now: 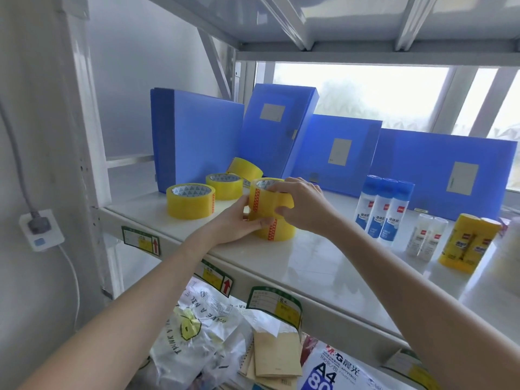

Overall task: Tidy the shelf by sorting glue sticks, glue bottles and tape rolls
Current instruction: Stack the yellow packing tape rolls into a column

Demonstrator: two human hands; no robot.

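Both hands hold a yellow tape roll (263, 202) on top of another yellow roll (278, 230) that lies on the white shelf (309, 266). My left hand (239, 223) grips the upper roll from the left and below. My right hand (302, 205) curls over its top and right side. Three more yellow rolls sit to the left: one at the front (190, 200), one behind it (224, 185), and one leaning at the back (245, 169). Three blue-capped glue bottles (384, 209) stand to the right. Two white glue sticks (426, 237) and a yellow pack (468, 243) stand further right.
Several blue file boxes (197, 142) lean along the back of the shelf in front of a window. An upper shelf (365, 23) hangs overhead. Below lie plastic bags (197, 339), envelopes and an A4 paper pack (332, 372). A wall socket (39, 229) is at left.
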